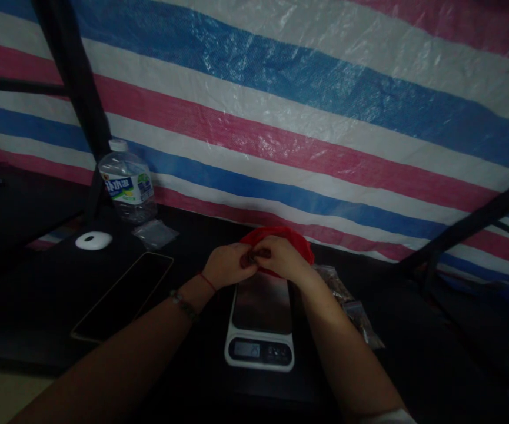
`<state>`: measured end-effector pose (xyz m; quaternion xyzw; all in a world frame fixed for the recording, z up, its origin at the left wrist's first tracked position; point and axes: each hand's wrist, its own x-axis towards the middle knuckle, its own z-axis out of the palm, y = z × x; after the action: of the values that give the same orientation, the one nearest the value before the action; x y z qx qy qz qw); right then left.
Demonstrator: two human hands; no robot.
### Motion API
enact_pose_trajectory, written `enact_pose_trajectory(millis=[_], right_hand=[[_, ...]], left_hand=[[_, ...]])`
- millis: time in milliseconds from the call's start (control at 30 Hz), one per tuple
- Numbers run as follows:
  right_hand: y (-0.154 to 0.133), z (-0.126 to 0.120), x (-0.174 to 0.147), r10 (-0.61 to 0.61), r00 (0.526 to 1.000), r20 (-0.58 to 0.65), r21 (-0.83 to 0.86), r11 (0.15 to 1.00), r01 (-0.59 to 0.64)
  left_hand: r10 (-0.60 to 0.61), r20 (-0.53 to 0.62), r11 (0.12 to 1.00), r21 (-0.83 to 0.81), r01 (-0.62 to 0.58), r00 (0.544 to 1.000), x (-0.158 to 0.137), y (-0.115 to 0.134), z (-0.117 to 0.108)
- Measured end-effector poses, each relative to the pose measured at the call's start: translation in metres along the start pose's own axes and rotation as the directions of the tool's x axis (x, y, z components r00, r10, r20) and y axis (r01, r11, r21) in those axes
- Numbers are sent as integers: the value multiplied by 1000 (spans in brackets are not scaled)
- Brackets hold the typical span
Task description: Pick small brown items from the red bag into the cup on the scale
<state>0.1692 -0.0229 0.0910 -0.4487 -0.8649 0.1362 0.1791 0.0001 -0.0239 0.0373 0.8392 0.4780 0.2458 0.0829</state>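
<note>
1. Pinching with both hands, I bring my left hand (226, 265) and right hand (279, 257) nearly together, their fingertips closed in on a small dark reddish-brown piece (249, 258); it is too dim to name more closely.
2. That piece is over the far end of my white digital kitchen scale (260, 366), in front of a red plastic bag (306, 250).
3. The scale's LCD screen (246, 350) is lit grey, but I can't read its blurred figures, nor the tiny marks on the buttons (278, 351) beside it.
4. The clear plastic bottle (143, 210) at the back left wears a blue, white and green label (128, 188) with large Chinese characters in white; I can make out 水 in the middle, while the smaller print is illegible.
5. Just in front of the bottle lies a clear plastic pouch (155, 234); nearer me are a white rounded disc (99, 241) and a dark-screened smartphone (124, 296).
6. Beside my right forearm, two clear zip bags (336, 284) hold brownish contents, with no writing I can read.
</note>
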Motion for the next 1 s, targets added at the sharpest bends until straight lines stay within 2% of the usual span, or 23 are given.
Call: enact_pose_trajectory(millis=[100, 167, 267, 433, 600, 800, 1000], right_hand=[[12, -4, 0, 16, 998, -63, 46, 999, -13], [26, -3, 1, 84, 992, -97, 33, 996, -81], [48, 8, 3, 176, 984, -24, -15, 984, -176], [74, 37, 6, 104, 993, 60, 15, 994, -105], [83, 43, 6, 72, 990, 123, -3, 997, -72], [84, 37, 6, 216, 970, 110, -99, 974, -205], [84, 39, 6, 101, 987, 128, -53, 994, -95]], left_hand=[[-46, -23, 999, -30, 46, 999, 0, 0, 0], [-79, -46, 996, -54, 77, 996, 0, -1, -1], [-79, -73, 995, -64, 75, 994, 1, -2, -2], [-88, -80, 995, -51, 84, 993, 2, -4, -2], [-82, -86, 994, -76, 75, 993, 1, -4, -1], [-66, -104, 996, -75, 58, 992, 1, -6, 1], [-64, -109, 996, -73, 57, 992, 1, -7, 3]])
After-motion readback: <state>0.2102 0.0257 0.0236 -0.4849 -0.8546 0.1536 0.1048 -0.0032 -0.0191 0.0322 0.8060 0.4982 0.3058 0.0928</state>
